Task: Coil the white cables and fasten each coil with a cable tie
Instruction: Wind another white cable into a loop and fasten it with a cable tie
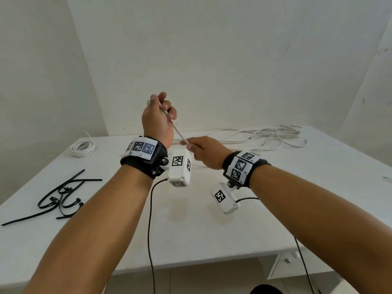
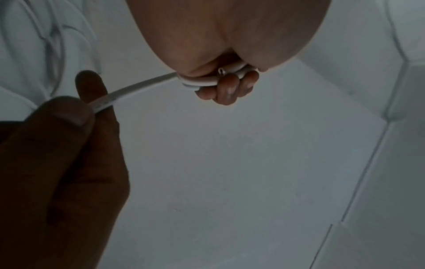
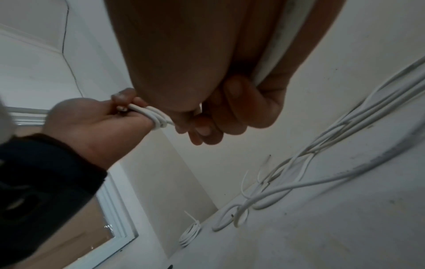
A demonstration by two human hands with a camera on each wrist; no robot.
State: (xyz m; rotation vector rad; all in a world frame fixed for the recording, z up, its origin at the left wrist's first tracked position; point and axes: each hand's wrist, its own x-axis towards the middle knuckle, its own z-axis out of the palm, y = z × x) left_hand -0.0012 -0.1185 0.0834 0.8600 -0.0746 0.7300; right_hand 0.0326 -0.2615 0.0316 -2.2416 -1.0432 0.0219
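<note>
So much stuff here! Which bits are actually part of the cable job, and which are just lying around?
Part of the job:
- white cable, wound on the left hand, fed by the right hand
- loose cables still to coil
- finished coil
- black cable ties

Just there:
- white table
- drawer unit underneath

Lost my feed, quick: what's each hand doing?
Left hand: grips thin white cable, wound round its fingers.
Right hand: pinches same cable lower down.
</note>
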